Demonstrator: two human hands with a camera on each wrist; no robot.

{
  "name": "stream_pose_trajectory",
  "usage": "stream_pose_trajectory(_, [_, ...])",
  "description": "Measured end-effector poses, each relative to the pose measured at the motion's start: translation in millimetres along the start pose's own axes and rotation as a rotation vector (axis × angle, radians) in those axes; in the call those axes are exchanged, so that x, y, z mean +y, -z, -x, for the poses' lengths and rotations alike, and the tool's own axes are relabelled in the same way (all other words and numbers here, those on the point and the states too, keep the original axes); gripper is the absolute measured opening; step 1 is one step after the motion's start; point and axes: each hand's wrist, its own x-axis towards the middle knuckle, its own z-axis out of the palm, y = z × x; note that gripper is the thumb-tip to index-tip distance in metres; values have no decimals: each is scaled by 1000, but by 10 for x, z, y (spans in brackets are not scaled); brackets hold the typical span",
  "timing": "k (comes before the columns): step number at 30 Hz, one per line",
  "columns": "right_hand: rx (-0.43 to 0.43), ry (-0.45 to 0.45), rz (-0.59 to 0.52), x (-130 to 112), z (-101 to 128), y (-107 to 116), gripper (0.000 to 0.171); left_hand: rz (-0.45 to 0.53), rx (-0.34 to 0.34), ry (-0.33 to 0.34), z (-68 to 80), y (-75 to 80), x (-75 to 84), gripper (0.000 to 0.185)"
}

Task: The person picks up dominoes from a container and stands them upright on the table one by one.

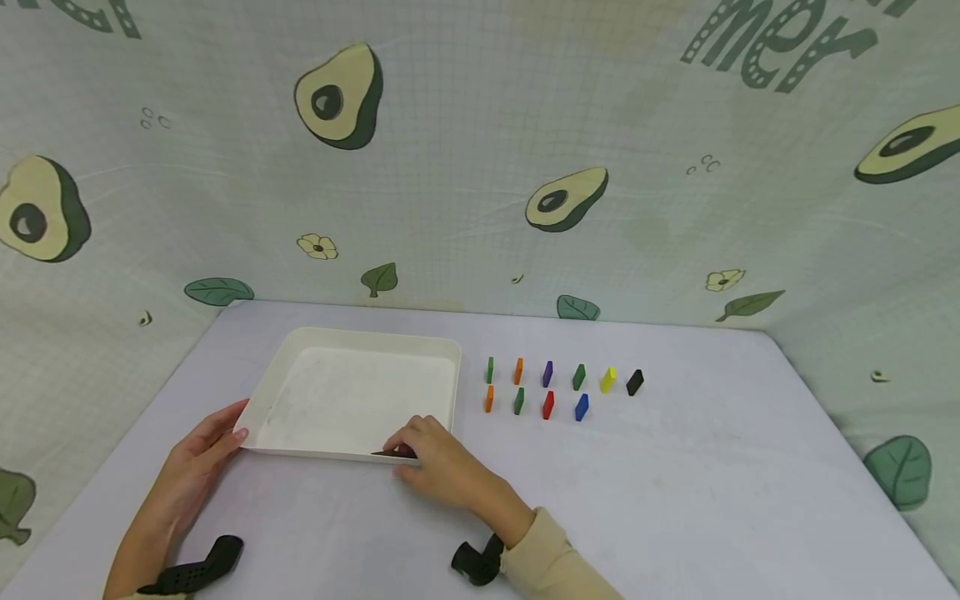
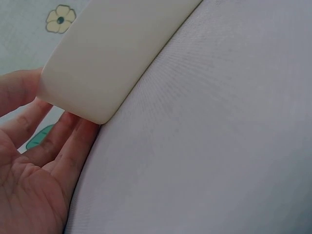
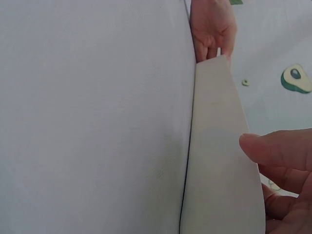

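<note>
The left hand (image 1: 197, 461), fingers straight, touches the near-left corner of the white tray (image 1: 300, 346); the right hand (image 1: 438, 461) curls over its near rim, pinching a dark flat piece (image 1: 393, 453). The tray lies on the table (image 1: 675, 483), left of small coloured blocks (image 1: 548, 404).

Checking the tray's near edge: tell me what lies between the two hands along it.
In the head view, only the white tray itself: its near rim runs from the left hand at its corner to the right hand. Nothing else lies there.

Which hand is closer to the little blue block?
Right. The right hand rests at the white tray's near edge, nearer the blue block; the left hand touches its far-left corner.
</note>
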Motion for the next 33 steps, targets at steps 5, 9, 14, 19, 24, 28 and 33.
stream_pose_trajectory(5, [27, 18, -41, 22, -4, 2, 16, 19, -8, -10, -6, 3, -4, 49])
stream_pose_trajectory(9, [36, 22, -48, 31, -8, 4, 14, 22, -13, -13, -4, 2, -10, 49])
stream_pose_trajectory(14, [47, 23, -44, 31, -13, 1, 13, 16, -11, -10, 4, 0, -6, 50])
stream_pose_trajectory(19, [63, 25, -57, 27, -14, -4, 12, 22, -19, -19, 7, 4, -6, 49])
stream_pose_trajectory(24, [85, 20, -73, 24, -14, -21, 11, 33, -31, -34, 16, 5, -11, 48])
stream_pose_trajectory(28, [108, 16, -82, 21, -17, -37, 11, 38, -28, -31, 21, 7, -8, 48])
stream_pose_trajectory(33, [131, 13, -97, 14, -17, -40, 10, 34, -23, -25, 21, 7, -4, 49])
